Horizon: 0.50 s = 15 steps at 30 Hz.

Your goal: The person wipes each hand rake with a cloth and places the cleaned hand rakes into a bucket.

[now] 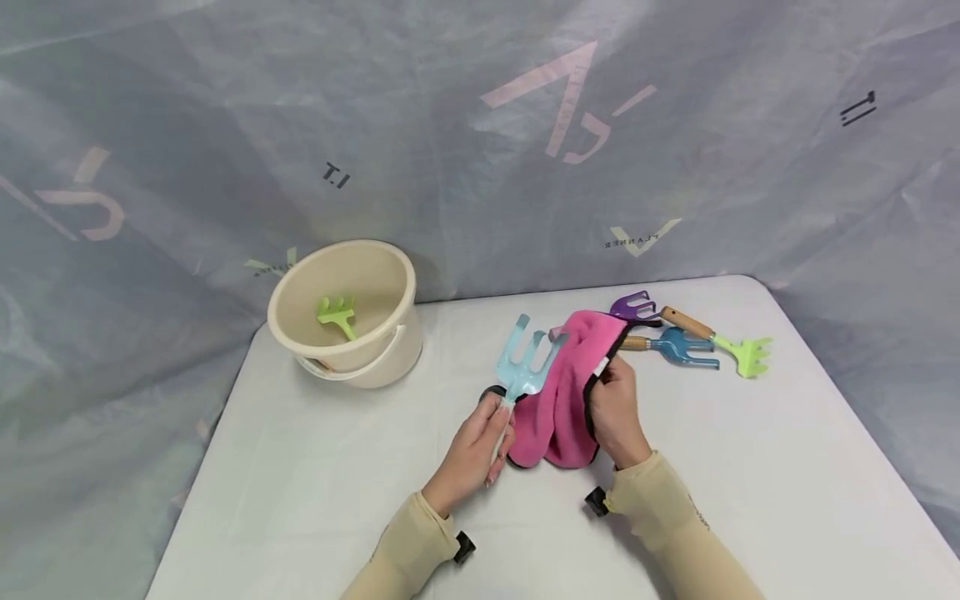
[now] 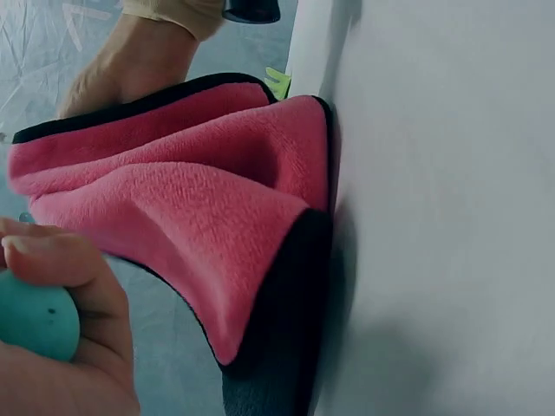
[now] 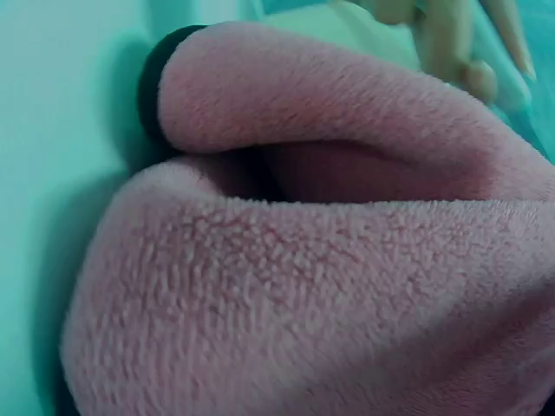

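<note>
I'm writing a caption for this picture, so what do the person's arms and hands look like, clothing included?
The left hand and right hand are ungloved. The left sleeve and right sleeve are long and beige, the right with a small dark marking too small to read. A small black device shows beside each cuff.

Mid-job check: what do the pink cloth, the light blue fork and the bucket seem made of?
Pink cloth: soft, matte plush, perhaps microfibre; the right wrist view shows its fuzzy pile.
Light blue fork: glossy, probably painted metal, given the highlights on its head, though plastic is possible.
Bucket: likely plastic; it looks smooth and evenly cream-coloured.
</note>
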### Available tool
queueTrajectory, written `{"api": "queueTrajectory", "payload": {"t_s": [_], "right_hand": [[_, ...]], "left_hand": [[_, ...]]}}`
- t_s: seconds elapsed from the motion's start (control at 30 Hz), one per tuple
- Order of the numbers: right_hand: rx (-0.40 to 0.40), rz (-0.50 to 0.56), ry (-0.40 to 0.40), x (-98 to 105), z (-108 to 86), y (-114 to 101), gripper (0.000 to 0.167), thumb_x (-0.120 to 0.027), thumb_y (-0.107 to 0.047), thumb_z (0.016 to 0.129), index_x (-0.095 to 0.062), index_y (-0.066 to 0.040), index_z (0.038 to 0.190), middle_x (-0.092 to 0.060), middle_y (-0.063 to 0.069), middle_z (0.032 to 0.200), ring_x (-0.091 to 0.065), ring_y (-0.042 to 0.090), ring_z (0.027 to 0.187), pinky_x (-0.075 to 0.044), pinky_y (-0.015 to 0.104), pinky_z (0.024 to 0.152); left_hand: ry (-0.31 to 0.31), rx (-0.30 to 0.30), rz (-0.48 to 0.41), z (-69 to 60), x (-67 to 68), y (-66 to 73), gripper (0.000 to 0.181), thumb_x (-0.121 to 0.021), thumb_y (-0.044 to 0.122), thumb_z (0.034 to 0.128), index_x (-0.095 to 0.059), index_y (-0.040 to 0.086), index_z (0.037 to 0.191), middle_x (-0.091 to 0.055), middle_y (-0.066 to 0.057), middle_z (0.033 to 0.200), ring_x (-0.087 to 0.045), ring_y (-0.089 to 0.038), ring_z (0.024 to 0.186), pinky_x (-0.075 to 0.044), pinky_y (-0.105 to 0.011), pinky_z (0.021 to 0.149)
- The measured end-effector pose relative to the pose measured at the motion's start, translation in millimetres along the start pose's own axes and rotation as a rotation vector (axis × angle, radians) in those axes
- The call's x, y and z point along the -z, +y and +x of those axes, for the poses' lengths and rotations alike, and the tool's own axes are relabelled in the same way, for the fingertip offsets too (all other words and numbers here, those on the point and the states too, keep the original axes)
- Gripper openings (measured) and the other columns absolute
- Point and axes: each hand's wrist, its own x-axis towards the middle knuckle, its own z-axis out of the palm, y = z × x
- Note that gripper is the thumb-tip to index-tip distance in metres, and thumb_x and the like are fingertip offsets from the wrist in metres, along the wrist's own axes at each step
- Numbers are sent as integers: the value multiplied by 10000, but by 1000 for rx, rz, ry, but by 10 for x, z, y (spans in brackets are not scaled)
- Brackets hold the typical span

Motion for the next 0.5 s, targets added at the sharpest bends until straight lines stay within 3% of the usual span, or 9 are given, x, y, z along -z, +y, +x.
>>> {"api": "queueTrajectory", "payload": {"t_s": [0.07, 0.2, 0.27, 0.37, 0.43, 0.5], "right_hand": [[-14, -26, -106, -30, -47, 21, 317, -576, 92, 967, -705, -166, 1096, -681, -143, 1030, -570, 12, 942, -499, 141, 815], [-49, -39, -302, -45, -97, 60, 354, -567, 116, 945, -589, -85, 1236, -549, -159, 791, -478, -27, 705, -419, 111, 641], [-69, -3, -372, -41, -105, 73, 369, -590, 113, 928, -572, -86, 1238, -555, -152, 770, -470, -34, 664, -421, 114, 614], [-135, 64, -414, -39, -107, 87, 370, -614, 121, 880, -599, -109, 1169, -630, -119, 865, -549, -6, 761, -484, 138, 719], [-191, 108, -420, -44, -111, 86, 416, -611, 135, 847, -616, -163, 1137, -679, -108, 1049, -588, 16, 920, -510, 162, 837], [-254, 114, -410, -48, -117, 86, 408, -613, 142, 817, -629, -162, 1089, -678, -98, 1051, -595, 41, 959, -516, 183, 854]], "left_hand": [[-1, -5, -17, -8, -8, 1, 391, -326, 357, 1148, -432, -6, 1048, -428, -112, 709, -401, -89, 400, -385, -274, 340], [-7, -24, -54, -20, -14, 3, 376, -318, 345, 1150, -398, -6, 1043, -415, -138, 713, -400, -89, 400, -379, -277, 340], [-14, -30, -43, -24, -23, 6, 355, -315, 324, 1152, -393, -4, 1042, -416, -160, 713, -401, -83, 401, -379, -272, 341], [-31, -55, 15, -28, -63, 5, 296, -317, 266, 1154, -406, 5, 1044, -432, -198, 702, -400, -71, 403, -383, -267, 343], [-34, -69, 76, -34, -107, 2, 263, -318, 246, 1153, -417, 27, 1048, -455, -196, 699, -401, -55, 412, -392, -262, 352], [-32, -86, 146, -38, -156, -6, 239, -322, 235, 1152, -424, 45, 1049, -480, -167, 684, -407, -35, 413, -406, -259, 368]]}}
